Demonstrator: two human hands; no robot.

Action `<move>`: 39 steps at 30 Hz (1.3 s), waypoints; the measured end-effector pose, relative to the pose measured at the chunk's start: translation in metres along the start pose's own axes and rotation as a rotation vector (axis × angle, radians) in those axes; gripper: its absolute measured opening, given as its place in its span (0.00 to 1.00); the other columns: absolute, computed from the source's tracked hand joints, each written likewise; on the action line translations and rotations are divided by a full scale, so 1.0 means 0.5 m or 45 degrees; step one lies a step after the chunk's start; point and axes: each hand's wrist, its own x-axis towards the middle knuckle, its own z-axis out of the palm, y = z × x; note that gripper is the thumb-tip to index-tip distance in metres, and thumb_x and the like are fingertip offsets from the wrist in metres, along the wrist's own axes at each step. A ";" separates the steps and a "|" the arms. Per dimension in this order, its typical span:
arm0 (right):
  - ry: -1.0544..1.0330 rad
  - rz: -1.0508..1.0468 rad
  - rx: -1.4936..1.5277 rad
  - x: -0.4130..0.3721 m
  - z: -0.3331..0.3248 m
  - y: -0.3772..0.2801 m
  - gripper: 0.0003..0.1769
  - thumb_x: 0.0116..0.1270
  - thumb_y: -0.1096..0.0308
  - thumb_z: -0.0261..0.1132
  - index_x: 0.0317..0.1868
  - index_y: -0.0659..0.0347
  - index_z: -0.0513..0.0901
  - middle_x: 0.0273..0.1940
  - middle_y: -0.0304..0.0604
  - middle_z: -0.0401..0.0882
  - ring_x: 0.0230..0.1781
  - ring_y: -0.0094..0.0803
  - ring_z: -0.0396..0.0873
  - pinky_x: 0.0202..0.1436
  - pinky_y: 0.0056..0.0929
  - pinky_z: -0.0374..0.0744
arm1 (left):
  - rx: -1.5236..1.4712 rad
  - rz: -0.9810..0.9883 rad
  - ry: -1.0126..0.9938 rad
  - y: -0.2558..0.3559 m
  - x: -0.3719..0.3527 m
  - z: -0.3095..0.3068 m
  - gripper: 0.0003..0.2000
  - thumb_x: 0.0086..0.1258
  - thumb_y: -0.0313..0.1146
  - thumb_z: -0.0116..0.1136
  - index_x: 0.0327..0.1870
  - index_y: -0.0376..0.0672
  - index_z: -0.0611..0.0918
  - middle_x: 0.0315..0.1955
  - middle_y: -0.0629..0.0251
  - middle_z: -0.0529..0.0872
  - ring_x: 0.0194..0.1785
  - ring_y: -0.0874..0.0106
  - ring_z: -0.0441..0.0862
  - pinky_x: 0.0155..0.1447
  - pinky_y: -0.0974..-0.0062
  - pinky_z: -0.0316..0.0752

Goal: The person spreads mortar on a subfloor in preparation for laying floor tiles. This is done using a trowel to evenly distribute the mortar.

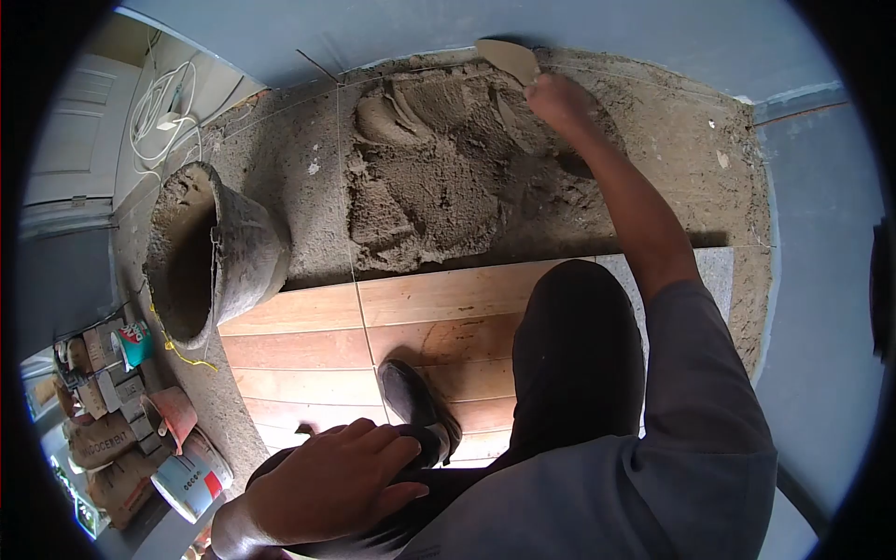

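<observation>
Wet mortar (429, 187) lies in a thick, rough patch on the floor between the tiles and the far wall. My right hand (560, 101) grips a trowel (509, 60) at the mortar's far right edge, close to the foot of the wall. The trowel's handle is hidden in the closed fingers. My left hand (341, 481) rests over my bent knee with its fingers loosely spread and nothing in them. Wood-look tiles (439, 294) lie just this side of the mortar, with my shoe (406, 392) on them.
A mortar-crusted bucket (252, 247) leans at the left with its mouth toward me. String lines (339, 168) cross the floor. A white cable (154, 117) hangs by the door. Cement bags (101, 441), a red container (171, 415) and a white pail (191, 481) stand at lower left.
</observation>
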 end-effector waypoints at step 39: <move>-0.272 0.368 0.612 -0.390 -0.054 0.191 0.23 0.73 0.52 0.61 0.34 0.67 0.82 0.22 0.50 0.77 0.22 0.40 0.79 0.28 0.41 0.76 | 0.014 -0.014 -0.067 0.000 0.070 -0.029 0.22 0.72 0.49 0.64 0.54 0.39 0.81 0.43 0.54 0.85 0.50 0.54 0.83 0.54 0.61 0.79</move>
